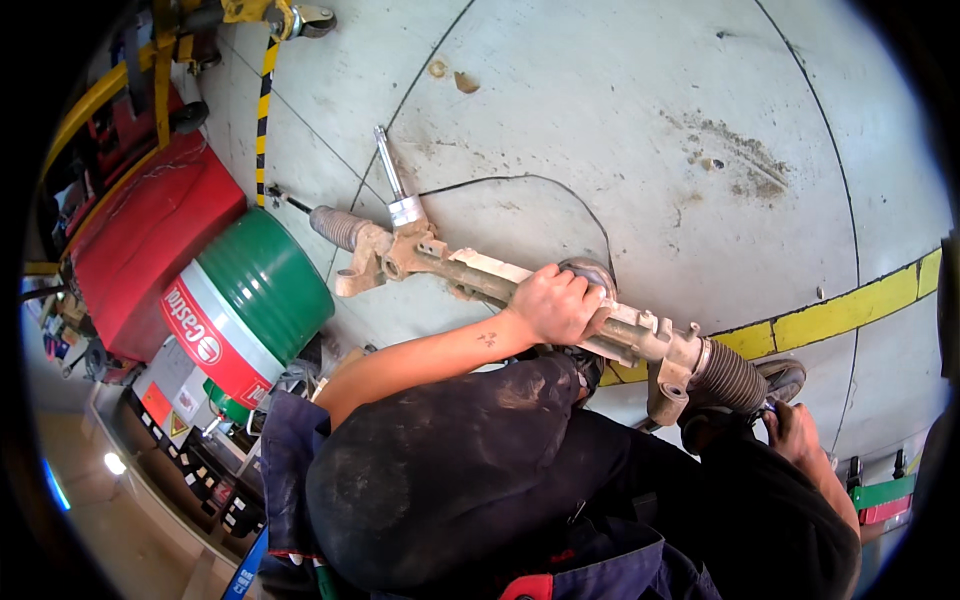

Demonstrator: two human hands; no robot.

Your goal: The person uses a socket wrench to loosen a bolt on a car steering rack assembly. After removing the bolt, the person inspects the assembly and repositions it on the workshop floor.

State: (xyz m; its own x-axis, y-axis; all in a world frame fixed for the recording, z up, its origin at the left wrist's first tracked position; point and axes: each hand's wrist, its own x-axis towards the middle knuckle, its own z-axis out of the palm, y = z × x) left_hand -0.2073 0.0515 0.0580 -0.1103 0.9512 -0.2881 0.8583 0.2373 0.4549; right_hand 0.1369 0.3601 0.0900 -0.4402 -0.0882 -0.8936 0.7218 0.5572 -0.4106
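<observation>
A worn steering rack [470,270] lies slanted across the middle, from upper left to lower right. My left hand [560,303] is closed round its tube near the centre, knuckles up. A shiny splined input shaft [389,165] sticks up from the rack's left part. Ribbed rubber boots cover both ends, the left boot [338,228] smaller in view than the right boot [732,376]. Just beyond the right boot, beside my shoe [783,380], my right hand [795,435] is closed. What it grips is mostly hidden by its fingers and my dark trouser leg.
A green, white and red drum [265,285] stands at left, with a red cover [155,240] behind it. A yellow wheeled frame [160,80] is at upper left. A thin black cable [530,177] curves over the grey floor [640,60]. Yellow floor tape [850,310] runs at right.
</observation>
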